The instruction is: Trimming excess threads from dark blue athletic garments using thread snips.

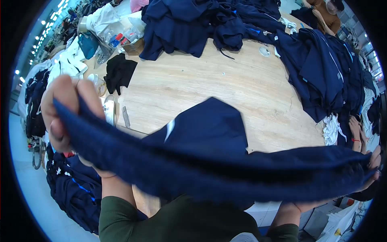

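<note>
A dark navy garment (169,177) is stretched wide between my two hands, and its long, slit-like opening faces up. My left hand (60,109), raised at the left, has its fingers curled around one end of that opening. Far out at the right edge of the view, my right hand (375,163) grips the other end, partly cut off by the rim. Beyond the stretched edge, a navy fabric panel (215,121) with a short white stripe spreads over the wooden table (181,84). The stretched cloth is blurred by motion.
Navy garments are heaped at the back (177,28) and right (318,72) of the table. A black cloth (120,72) and a cardboard box (133,47) sit at the left. Another person's hand (354,127) is at the right, beside white scraps (333,130). A co-worker (328,16) is farther back.
</note>
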Available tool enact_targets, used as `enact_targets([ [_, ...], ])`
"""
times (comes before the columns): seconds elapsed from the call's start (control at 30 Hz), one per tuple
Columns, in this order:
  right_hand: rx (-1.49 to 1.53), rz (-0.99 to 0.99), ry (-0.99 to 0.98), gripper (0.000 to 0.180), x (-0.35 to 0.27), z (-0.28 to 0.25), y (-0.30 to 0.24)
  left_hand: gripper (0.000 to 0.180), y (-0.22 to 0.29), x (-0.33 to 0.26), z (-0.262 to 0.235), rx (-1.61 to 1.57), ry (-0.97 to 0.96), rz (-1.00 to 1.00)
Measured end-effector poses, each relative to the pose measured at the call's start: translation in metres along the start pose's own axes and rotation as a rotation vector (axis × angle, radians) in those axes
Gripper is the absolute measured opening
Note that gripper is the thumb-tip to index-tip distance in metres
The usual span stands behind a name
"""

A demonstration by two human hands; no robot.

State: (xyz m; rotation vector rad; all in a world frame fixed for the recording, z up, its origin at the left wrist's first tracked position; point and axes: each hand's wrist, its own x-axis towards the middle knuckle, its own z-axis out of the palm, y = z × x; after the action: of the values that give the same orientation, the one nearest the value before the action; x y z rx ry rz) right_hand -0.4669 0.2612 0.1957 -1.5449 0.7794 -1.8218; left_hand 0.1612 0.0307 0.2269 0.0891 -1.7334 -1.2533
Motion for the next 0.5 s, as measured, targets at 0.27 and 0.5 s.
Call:
enact_targets([
  [0.27,-0.56,0.352,-0.075,0.018,0.121,0.114,0.175,0.015,-0.069,-0.039,-0.001,0.44,0.141,-0.89],
  [0.5,-0.614,0.437,-0.071,0.012,0.053,0.201,0.263,0.044,-0.181,-0.083,0.04,1.039,0.074,-0.767],
])
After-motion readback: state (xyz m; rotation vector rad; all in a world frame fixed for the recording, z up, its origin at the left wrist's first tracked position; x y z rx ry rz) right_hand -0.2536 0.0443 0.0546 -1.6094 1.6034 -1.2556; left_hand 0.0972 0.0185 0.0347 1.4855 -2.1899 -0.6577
